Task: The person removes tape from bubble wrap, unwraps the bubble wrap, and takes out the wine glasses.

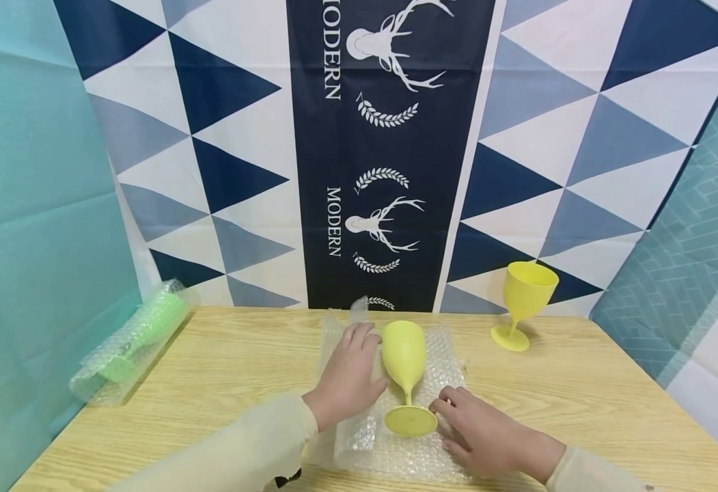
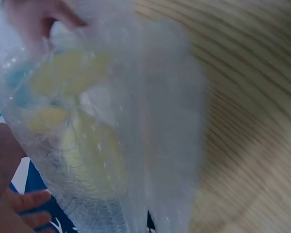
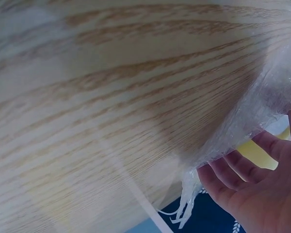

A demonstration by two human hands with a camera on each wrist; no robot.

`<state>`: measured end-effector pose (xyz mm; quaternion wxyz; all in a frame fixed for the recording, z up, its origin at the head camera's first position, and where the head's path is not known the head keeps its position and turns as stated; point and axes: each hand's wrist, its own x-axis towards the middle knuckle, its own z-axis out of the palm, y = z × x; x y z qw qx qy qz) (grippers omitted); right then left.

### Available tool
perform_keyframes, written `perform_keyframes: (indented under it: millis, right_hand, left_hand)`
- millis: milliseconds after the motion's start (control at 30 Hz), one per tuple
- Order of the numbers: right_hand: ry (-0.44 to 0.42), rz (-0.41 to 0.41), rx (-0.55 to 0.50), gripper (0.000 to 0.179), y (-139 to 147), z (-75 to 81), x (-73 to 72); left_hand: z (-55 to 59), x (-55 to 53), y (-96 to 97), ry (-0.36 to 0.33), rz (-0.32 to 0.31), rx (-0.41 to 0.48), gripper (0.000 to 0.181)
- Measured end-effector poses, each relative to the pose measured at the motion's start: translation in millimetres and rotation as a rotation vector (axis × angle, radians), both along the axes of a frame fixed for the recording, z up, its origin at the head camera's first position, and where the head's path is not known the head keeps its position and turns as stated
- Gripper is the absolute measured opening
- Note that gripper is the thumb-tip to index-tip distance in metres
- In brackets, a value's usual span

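Had a green goblet [image 1: 149, 324] wrapped at the left edge of the table [image 1: 229, 369], one yellow goblet [image 1: 404, 355] lying uncovered on bubble wrap [image 1: 445, 355] by the back edge's middle, left hand [image 1: 349, 376] loose-fingered, right hand [image 1: 481, 427] with hold impossible to tell, second goblet [image 1: 527, 290] bare near the back right corner.

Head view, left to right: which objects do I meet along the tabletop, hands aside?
Bubble-wrapped green item → yellow goblet lying on bubble wrap → standing yellow goblet.

Bubble wrap [image 2: 169, 111] blurs the yellow goblet [image 1: 404, 352] in the left wrist view.
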<state>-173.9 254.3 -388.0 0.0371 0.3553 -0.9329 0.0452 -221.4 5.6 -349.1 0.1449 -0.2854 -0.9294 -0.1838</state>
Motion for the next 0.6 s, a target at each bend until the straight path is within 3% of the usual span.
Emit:
perform_keyframes:
  millis: [100,233,367,600]
  right_hand:
    - [0.030,0.018,-0.011,0.039,-0.3,-1.2,0.0]
    - [0.051,0.033,-0.026,0.038,0.4,-1.6,-0.4]
    - [0.019,0.024,-0.033,0.038,0.6,-1.1,-0.8]
    - [-0.065,-0.013,-0.021,0.036,0.0,2.2,-2.0]
  left_hand:
    - [-3.0,0.2,-3.4,0.131,-0.064,-0.219,0.053]
    - [-8.9,0.2,-6.1,0.177,-0.161,-0.399,0.049]
    - [-17.4,0.0,-10.2,0.224,-0.220,-0.493,0.044]
    - [-31.3,1.7,-16.3,0.340,-0.240,-0.597,0.022]
